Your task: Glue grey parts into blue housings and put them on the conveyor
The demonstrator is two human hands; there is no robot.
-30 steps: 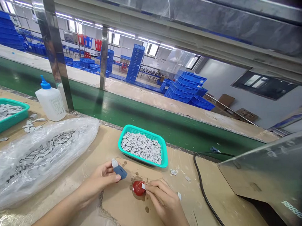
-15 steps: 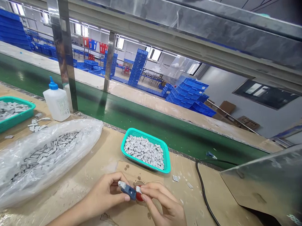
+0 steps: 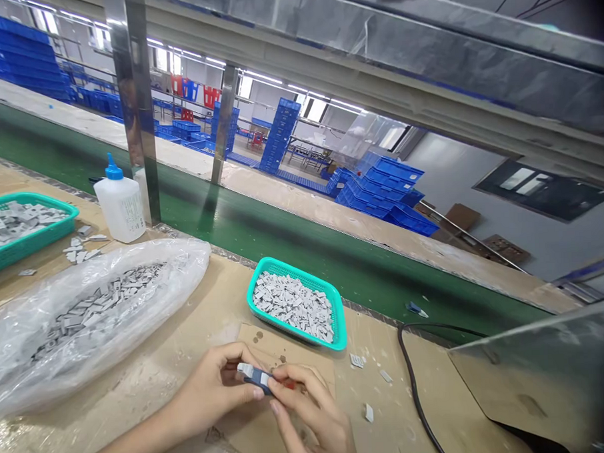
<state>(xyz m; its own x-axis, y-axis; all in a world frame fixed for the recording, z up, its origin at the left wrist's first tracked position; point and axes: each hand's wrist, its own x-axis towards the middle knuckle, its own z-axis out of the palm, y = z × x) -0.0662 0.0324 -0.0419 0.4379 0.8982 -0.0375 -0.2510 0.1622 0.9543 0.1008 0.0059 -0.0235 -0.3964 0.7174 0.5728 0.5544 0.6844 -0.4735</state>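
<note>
My left hand [image 3: 202, 390] is closed, pinching a small dark blue plastic part [image 3: 253, 381] between thumb and fingers. One end of that part carries a light grey tip [image 3: 245, 369]. With thumb and forefinger, my right hand [image 3: 313, 409] holds a small light grey plastic piece [image 3: 265, 380] against the top of the blue part. A bit of something red [image 3: 289, 384] shows behind the right fingers, mostly hidden. Just beyond both hands, a teal basket [image 3: 339, 322] holds many light grey pieces.
On the left lies a clear plastic bag [image 3: 184, 272] of grey pieces, near a white bottle [image 3: 121, 206] with a blue cap and another teal basket [image 3: 47, 241]. A black cable [image 3: 414, 388] and a clear panel [image 3: 538, 370] stand right. A green belt [image 3: 374, 277] runs behind.
The grey piece in my right hand has moved left onto the blue part. The red thing is now largely covered by the right fingers. The view has shifted slightly.
</note>
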